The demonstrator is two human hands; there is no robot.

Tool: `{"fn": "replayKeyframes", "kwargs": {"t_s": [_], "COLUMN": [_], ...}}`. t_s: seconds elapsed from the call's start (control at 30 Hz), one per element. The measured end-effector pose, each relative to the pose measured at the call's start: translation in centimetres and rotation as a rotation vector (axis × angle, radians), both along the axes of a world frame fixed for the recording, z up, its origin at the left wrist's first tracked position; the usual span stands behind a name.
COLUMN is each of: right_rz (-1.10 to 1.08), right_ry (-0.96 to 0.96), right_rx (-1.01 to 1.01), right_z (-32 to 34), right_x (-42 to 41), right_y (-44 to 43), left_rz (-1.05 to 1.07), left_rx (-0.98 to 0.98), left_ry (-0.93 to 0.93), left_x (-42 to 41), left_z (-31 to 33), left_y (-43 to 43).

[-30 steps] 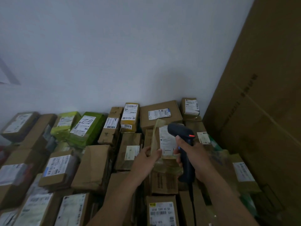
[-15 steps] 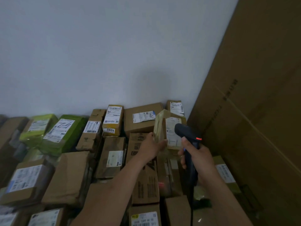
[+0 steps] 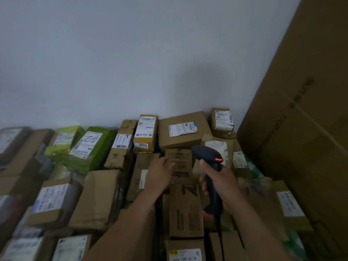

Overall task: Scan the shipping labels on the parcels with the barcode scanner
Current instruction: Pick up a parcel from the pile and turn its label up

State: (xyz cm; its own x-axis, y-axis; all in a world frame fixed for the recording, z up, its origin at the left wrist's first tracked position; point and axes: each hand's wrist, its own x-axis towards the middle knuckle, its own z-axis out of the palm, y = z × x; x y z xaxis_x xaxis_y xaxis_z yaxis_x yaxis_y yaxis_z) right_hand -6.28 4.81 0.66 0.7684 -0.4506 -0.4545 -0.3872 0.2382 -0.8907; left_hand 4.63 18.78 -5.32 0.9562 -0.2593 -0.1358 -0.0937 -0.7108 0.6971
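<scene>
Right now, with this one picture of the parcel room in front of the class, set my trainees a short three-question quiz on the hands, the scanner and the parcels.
1. True or false: the right hand grips the scanner by its handle.
2. Which number is on the small sticker of the yellow parcel by the wall? A 5604, B 2071, C 8830.
3. Fill in: the ____ hand touches the printed brown box beside the scanner.
Key: 1 true; 2 A; 3 left hand.
</scene>
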Motion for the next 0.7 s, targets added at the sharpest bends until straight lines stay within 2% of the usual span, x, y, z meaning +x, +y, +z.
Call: {"fn": "replayKeyframes", "kwargs": {"t_s": [0.07,0.17,0.33,0.43,0.6,0.7], "right_rz": [0.055,0.145,0.209,0.207,0.203,0.217], "right_ry": [0.0,-0.001,0.013,0.036,0.046,0.04], "right_rx": [0.002,-0.002,-0.02,-0.018,0.056,0.06], "right_z": [-0.7,-2.0,-3.6,-4.3,-4.4,-4.1], "right_x": [0.8,1.8,2.9,3.4,3.5,3.4], "right_y": [1.2,2.9,4.2,4.4,4.3,4.3], "left_rz": [0.107,0.133,0.114,0.098,0.099,0.178], "left_rx": [0.074,0.295,0.463,0.53,0.561,0.415], "left_ry": [-0.001,0.058,0.354,0.434,0.388,0.363], "left_x": [1.0,2.1,2.1,2.8,3.4,2.9], "left_z": [-1.5,-4.1,-5.6,-6.3,-7.0,-6.3], "left_y": [2.8,6.2,7.1,6.8,6.5,7.2]}}
